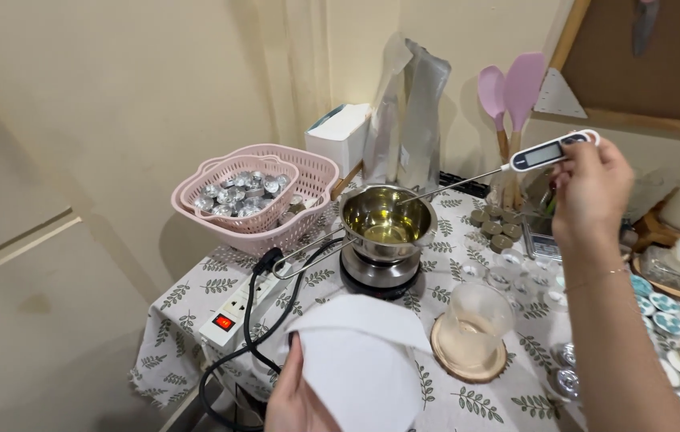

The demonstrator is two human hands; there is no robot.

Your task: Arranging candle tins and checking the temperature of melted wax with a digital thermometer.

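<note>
My right hand (588,188) has its grip closed on a white digital probe thermometer (544,152), whose thin metal probe slants down into the shiny steel pot of yellow liquid (388,216) on a small round hotplate (378,272). My left hand (296,400) grips a folded white paper sheet (360,360) low over the leaf-patterned desk (196,296), near a clear plastic cup (477,320) on a wooden coaster.

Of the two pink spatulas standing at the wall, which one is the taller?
The right spatula: its wide head rises above the smaller, rounder head of the left spatula, just beside the thermometer.
</note>
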